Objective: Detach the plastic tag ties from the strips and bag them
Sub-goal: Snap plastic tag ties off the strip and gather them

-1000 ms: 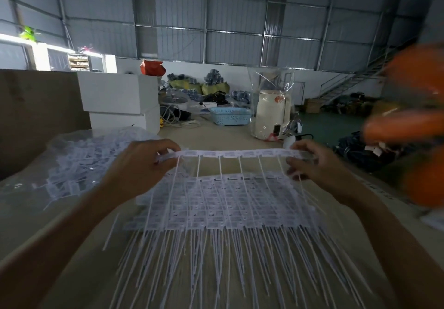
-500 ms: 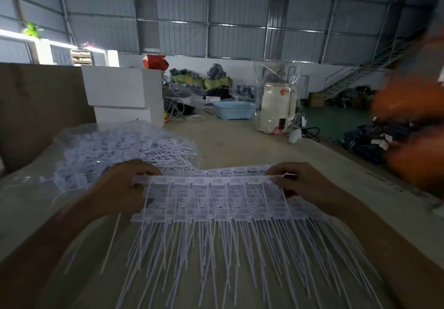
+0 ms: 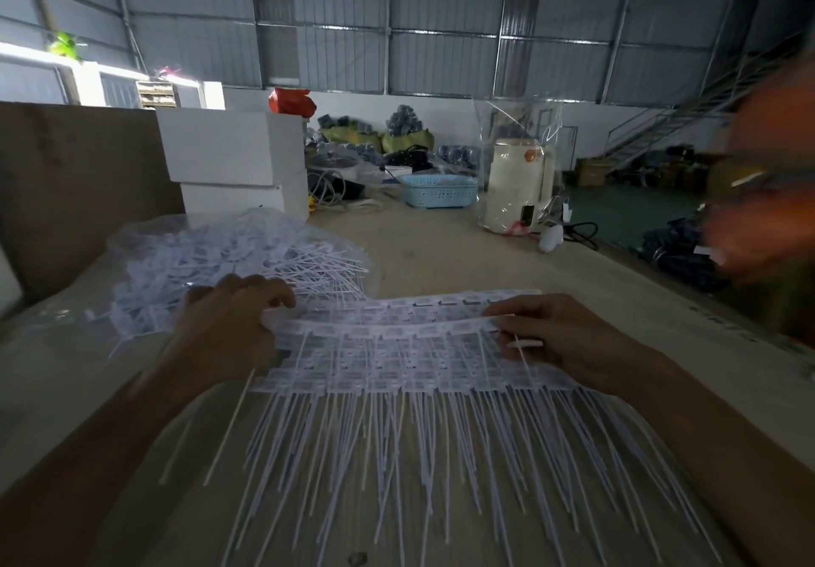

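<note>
A stack of white plastic tag-tie strips (image 3: 397, 372) lies on the table in front of me, long thin tails fanning toward me. The top strip (image 3: 383, 327) stretches between my hands. My left hand (image 3: 229, 328) grips its left end with curled fingers. Its right end is pinched by my right hand (image 3: 560, 337). To the left lies a clear plastic bag (image 3: 211, 258) full of loose white ties, its mouth facing the stack.
Two white foam blocks (image 3: 233, 165) stand behind the bag beside a brown board (image 3: 66, 196). Farther back are a blue basket (image 3: 439, 190) and a white appliance in clear wrap (image 3: 520, 183). A person in orange (image 3: 767, 178), blurred, is at the right edge.
Both hands came down from a raised position with the strip, which now lies low against the stack. The camera has tilted slightly.
</note>
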Action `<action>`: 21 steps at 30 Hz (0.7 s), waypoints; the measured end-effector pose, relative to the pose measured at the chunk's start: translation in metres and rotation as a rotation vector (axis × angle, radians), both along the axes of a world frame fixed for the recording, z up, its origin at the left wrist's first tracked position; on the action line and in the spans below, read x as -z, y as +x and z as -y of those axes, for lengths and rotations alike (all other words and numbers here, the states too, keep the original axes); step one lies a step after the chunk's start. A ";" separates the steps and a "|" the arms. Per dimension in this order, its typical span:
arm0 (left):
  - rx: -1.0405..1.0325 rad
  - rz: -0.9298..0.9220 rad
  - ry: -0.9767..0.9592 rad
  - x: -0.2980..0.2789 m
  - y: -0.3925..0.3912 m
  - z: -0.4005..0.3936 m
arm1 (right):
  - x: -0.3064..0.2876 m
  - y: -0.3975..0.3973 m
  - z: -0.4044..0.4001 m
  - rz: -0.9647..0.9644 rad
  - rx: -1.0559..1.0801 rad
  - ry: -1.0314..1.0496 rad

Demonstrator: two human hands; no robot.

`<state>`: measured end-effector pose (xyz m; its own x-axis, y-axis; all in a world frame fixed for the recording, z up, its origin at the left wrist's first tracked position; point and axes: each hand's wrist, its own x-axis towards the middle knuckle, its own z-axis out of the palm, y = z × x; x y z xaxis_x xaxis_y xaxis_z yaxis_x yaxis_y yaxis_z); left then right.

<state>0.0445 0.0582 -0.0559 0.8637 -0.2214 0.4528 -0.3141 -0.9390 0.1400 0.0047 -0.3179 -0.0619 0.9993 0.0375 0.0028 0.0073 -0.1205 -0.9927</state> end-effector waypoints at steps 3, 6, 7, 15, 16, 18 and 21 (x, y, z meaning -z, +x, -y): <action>0.030 0.063 -0.184 -0.008 -0.007 0.010 | 0.001 0.000 -0.008 0.017 -0.047 0.060; 0.146 0.122 -0.372 -0.008 -0.011 0.026 | 0.004 -0.003 -0.016 0.013 -0.103 0.046; 0.199 0.138 -0.391 -0.006 -0.013 0.035 | 0.004 -0.004 -0.017 0.013 -0.107 0.040; 0.401 0.044 0.001 -0.003 -0.024 0.126 | -0.005 -0.011 -0.024 0.098 -0.101 0.153; 0.396 0.053 -0.027 0.001 -0.026 0.132 | -0.006 -0.012 -0.026 0.108 -0.096 0.168; 0.384 0.113 -0.081 0.008 -0.030 0.136 | -0.008 -0.014 -0.029 0.113 -0.085 0.203; 0.376 0.284 -0.103 0.010 -0.035 0.124 | -0.010 -0.018 -0.035 0.074 -0.146 0.185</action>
